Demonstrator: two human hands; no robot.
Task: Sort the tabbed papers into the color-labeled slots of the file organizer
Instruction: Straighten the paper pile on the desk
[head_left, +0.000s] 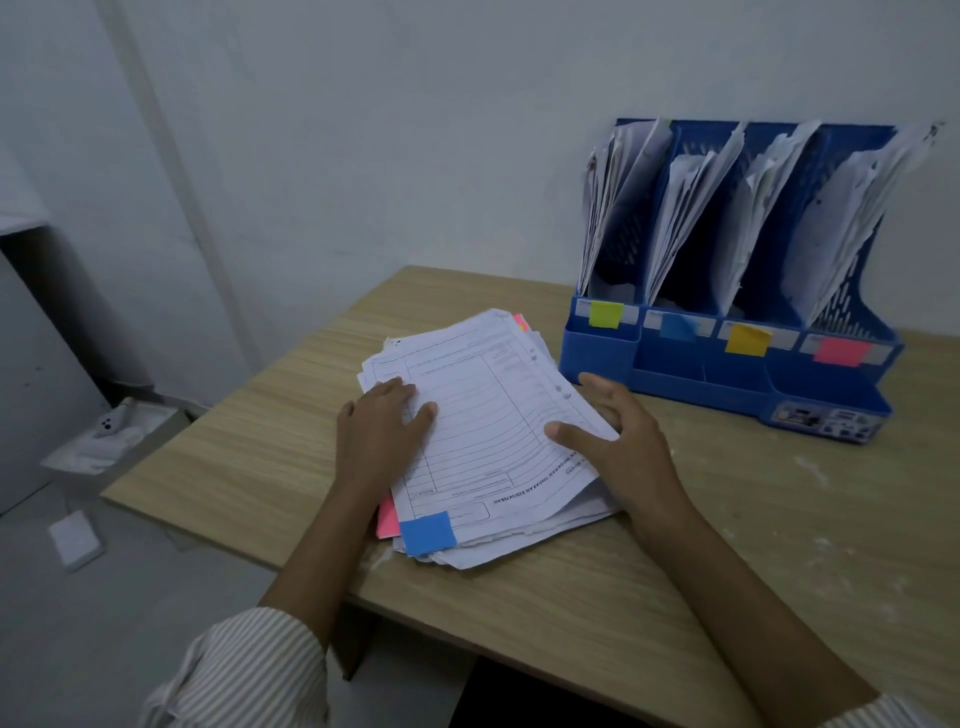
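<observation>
A stack of printed papers (483, 415) lies on the wooden table (727, 545). Its top sheet carries a blue tab (428, 532) at the near corner; pink tabs (387, 517) stick out below it. My left hand (382, 431) rests flat on the left part of the top sheet. My right hand (618, 441) is at the stack's right edge, thumb on the top sheet and fingers curled beside the edge. The blue file organizer (701, 374) stands at the back right, its four slots holding papers and labeled green (605, 314), blue (678, 327), yellow (747, 339) and pink (841, 352).
The table's left edge (208, 436) drops to a grey floor with a white cloth bundle (111, 436) and a flat white item (75, 538). The wall stands right behind the organizer. Bare tabletop shows to the right of the stack.
</observation>
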